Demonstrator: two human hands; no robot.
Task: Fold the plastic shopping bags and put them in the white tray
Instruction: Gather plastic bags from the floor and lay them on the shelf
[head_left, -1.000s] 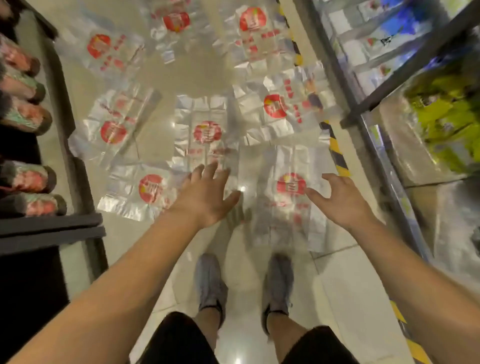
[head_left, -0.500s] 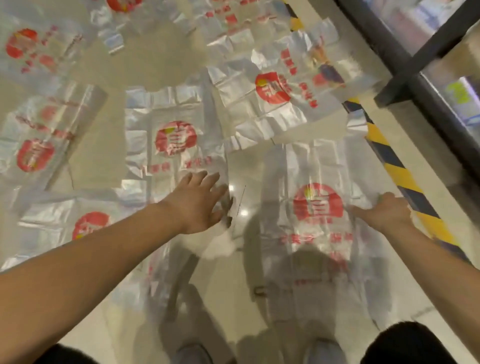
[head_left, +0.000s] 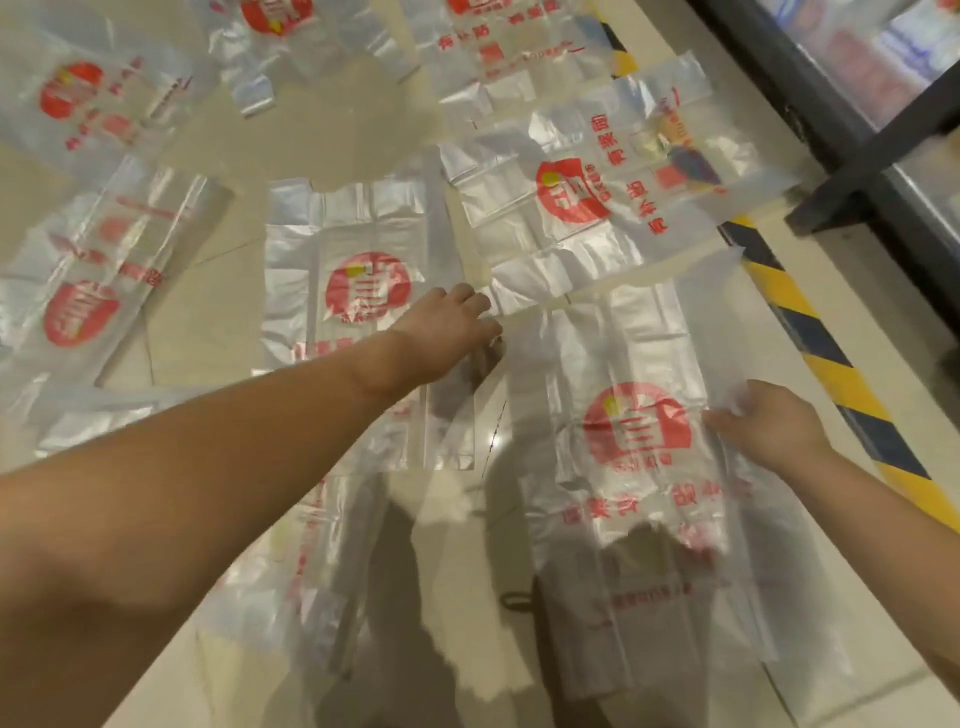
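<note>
Several clear plastic shopping bags with red round logos lie flat on the pale tiled floor. The nearest bag (head_left: 631, 395) lies lengthwise in front of me, logo up. My right hand (head_left: 769, 423) pinches its right edge, lifting the film a little. My left hand (head_left: 447, 327) reaches to the bag's upper left corner, fingers curled down onto the plastic; whether it grips it is unclear. Another bag (head_left: 353, 291) lies just left of that hand, and one (head_left: 582, 192) lies crosswise behind. No white tray is in view.
A yellow-and-black hazard stripe (head_left: 810, 332) runs along the floor at the right, beside a dark metal shelf frame (head_left: 852, 156). More bags (head_left: 88, 291) cover the floor at the left and back. My shadow falls over the near floor.
I have bent lower, so the bags look larger. My right hand moved from above the nearest bag to its right edge and took hold of it. My left hand shifted right to the bag's upper left corner.
</note>
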